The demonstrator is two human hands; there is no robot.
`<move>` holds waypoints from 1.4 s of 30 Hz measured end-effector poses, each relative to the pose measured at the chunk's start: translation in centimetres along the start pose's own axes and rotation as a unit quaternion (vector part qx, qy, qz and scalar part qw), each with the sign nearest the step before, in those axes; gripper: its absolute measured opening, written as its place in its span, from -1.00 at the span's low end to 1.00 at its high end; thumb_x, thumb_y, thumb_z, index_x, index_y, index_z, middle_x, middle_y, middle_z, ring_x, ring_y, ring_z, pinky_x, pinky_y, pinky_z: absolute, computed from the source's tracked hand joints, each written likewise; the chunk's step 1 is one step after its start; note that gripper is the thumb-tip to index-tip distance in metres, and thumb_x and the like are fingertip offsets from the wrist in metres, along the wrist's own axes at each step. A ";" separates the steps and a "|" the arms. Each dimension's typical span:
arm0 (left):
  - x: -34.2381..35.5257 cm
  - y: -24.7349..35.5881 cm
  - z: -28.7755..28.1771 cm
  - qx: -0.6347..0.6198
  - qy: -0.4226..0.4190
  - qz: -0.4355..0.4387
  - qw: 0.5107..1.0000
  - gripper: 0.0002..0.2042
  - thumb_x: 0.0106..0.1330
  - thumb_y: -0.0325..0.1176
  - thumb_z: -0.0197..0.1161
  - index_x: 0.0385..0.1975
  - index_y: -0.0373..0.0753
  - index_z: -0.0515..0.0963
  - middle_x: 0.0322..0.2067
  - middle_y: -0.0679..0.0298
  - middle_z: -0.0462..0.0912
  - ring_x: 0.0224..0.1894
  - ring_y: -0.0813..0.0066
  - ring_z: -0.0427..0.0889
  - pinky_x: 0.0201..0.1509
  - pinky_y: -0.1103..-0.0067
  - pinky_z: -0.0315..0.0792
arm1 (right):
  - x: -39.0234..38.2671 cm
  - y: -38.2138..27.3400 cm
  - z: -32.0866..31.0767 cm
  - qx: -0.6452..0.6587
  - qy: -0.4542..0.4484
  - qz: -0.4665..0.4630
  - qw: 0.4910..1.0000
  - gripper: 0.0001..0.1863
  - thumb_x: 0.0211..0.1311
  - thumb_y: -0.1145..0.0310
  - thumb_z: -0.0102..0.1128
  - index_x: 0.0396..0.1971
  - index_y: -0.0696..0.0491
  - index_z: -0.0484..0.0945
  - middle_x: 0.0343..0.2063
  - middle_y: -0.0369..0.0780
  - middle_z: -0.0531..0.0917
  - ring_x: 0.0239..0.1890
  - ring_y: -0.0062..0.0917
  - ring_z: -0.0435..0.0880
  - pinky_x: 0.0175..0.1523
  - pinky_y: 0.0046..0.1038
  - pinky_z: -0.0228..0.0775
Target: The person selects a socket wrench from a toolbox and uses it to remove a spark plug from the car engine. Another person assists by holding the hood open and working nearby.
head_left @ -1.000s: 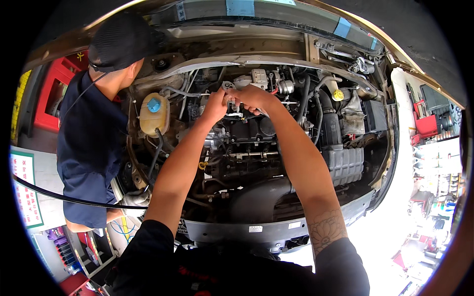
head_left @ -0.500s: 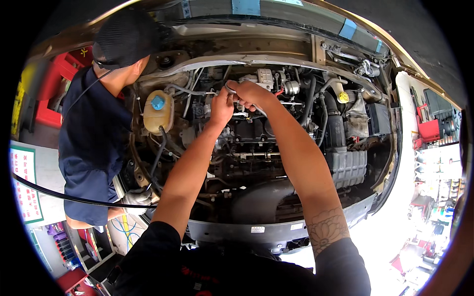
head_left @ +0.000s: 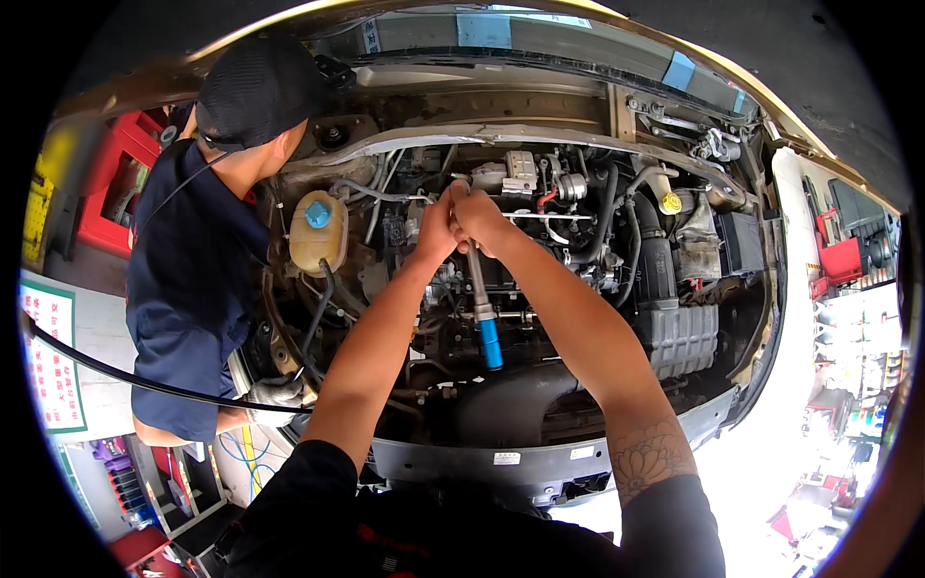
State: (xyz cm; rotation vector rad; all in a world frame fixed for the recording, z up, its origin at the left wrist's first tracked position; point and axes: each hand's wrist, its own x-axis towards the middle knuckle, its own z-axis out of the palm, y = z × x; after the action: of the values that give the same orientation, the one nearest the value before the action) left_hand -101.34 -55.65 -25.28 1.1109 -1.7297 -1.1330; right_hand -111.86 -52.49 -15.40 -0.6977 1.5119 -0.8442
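The right hand [head_left: 484, 221] is clamped on the far part of the wrench [head_left: 476, 275], over the engine [head_left: 511, 287]; the blue handle [head_left: 490, 344] points near. The left hand [head_left: 437, 225] adjoins at left, its grip partly hidden and unconfirmed.

A green-edged sign [head_left: 69, 405] carries red characters [head_left: 60, 318]; crossmember labels [head_left: 507, 459] seem unreadable.

Zero gap between my left hand [head_left: 438, 227] and right hand [head_left: 482, 218], they're jammed together. There's open air between my forearms [head_left: 568, 301], except the wrench [head_left: 489, 343] pokes toward the near side right through it. Left's blocked by the tank [head_left: 318, 246], then a co-worker [head_left: 188, 275] beyond. Hoses [head_left: 610, 202] crowd the right, airbox [head_left: 682, 342] nearer in. Far side, a metal lip [head_left: 482, 135] runs across.
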 end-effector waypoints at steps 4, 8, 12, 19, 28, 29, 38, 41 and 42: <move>0.2 -1.0 -0.3 -0.011 0.020 0.106 0.994 -0.74 0.45 -0.38 0.19 0.09 -0.23 0.48 -0.24 -0.02 0.73 -0.09 -0.02 0.75 -0.11 0.37 0.55 | 0.2 -3.2 -2.3 -0.573 0.046 -0.226 0.786 -0.27 0.55 -0.18 -0.30 -0.25 0.21 0.65 -0.36 0.02 0.75 -0.30 -0.14 0.77 -0.14 -0.16 0.64; 0.8 2.7 -1.4 0.128 -0.120 0.066 0.982 -0.92 0.39 -0.52 0.11 -0.21 -0.32 0.53 -0.33 -0.04 0.66 -0.25 -0.05 0.65 -0.17 0.25 0.46 | -0.3 -3.2 -4.0 -0.668 0.047 -0.332 0.664 -0.37 0.56 -0.10 -0.30 -0.16 0.10 0.67 -0.22 0.00 0.76 -0.09 -0.13 0.75 0.04 -0.14 0.60; 0.9 1.6 0.5 0.131 -0.064 0.048 0.988 -0.87 0.38 -0.47 0.10 -0.20 -0.33 0.55 -0.35 -0.18 0.63 -0.24 -0.22 0.62 -0.24 0.19 0.44 | -0.1 -1.1 -2.4 -0.504 0.153 -0.146 0.837 -0.39 0.57 -0.08 -0.29 -0.09 0.12 0.64 -0.29 0.03 0.76 -0.13 -0.08 0.76 0.00 -0.13 0.62; 1.1 -1.3 -1.4 0.135 -0.096 0.051 0.985 -0.80 0.37 -0.47 0.09 -0.04 -0.30 0.45 -0.43 -0.15 0.59 -0.29 -0.25 0.58 -0.26 0.11 0.40 | -1.0 -2.9 -2.2 -0.647 0.078 -0.293 0.700 -0.49 0.53 -0.06 -0.17 -0.20 0.09 0.57 -0.38 -0.05 0.76 -0.26 -0.10 0.78 -0.17 -0.16 0.65; 0.1 -0.6 0.7 0.078 0.000 0.099 0.992 -0.70 0.34 -0.56 0.10 0.06 -0.25 0.45 -0.33 -0.15 0.61 -0.29 -0.26 0.58 -0.29 0.20 0.45 | -1.1 -1.1 -1.6 -0.510 0.096 -0.211 0.828 -0.51 0.57 -0.03 -0.24 0.00 0.10 0.46 -0.24 0.07 0.74 -0.11 0.00 0.74 0.00 -0.07 0.60; -0.3 -0.3 0.7 0.063 0.020 0.100 0.993 -0.72 0.33 -0.54 0.12 0.03 -0.27 0.46 -0.34 -0.15 0.61 -0.29 -0.25 0.59 -0.30 0.21 0.45 | -1.9 -1.5 -1.5 -0.509 0.071 -0.226 0.828 -0.50 0.57 -0.04 -0.24 0.03 0.11 0.44 -0.20 0.08 0.74 -0.08 0.02 0.73 0.02 -0.05 0.59; 0.0 1.9 0.1 0.129 0.056 0.069 0.988 -0.88 0.38 -0.43 0.18 -0.31 -0.36 0.47 -0.50 -0.13 0.59 -0.33 -0.24 0.62 -0.36 0.28 0.47 | -1.2 -2.7 -1.4 -0.567 0.103 -0.179 0.798 -0.46 0.54 -0.15 -0.19 -0.02 0.10 0.42 -0.12 0.03 0.73 -0.03 -0.06 0.73 0.04 -0.08 0.59; 0.0 0.9 0.1 0.117 0.086 0.077 0.986 -0.84 0.37 -0.37 0.20 -0.25 -0.35 0.50 -0.46 -0.14 0.62 -0.31 -0.29 0.62 -0.36 0.21 0.49 | 0.0 -1.5 0.4 -0.475 0.120 -0.143 0.860 -0.45 0.52 -0.14 -0.14 0.00 0.11 0.44 -0.08 0.06 0.71 -0.03 -0.04 0.73 0.06 -0.08 0.59; -0.2 0.2 -0.4 0.119 0.089 0.067 0.987 -0.82 0.39 -0.33 0.21 -0.27 -0.35 0.50 -0.46 -0.13 0.62 -0.31 -0.29 0.62 -0.36 0.22 0.49 | -0.3 -1.3 0.6 -0.503 0.113 -0.173 0.840 -0.44 0.51 -0.15 -0.14 0.00 0.11 0.44 -0.11 0.06 0.72 -0.05 -0.05 0.74 0.04 -0.08 0.59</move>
State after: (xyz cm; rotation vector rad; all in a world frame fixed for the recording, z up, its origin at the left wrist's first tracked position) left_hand -101.00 -55.53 -25.00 1.1797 -1.8005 -0.7368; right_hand -111.26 -53.03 -14.12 -1.7288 2.0663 -0.3182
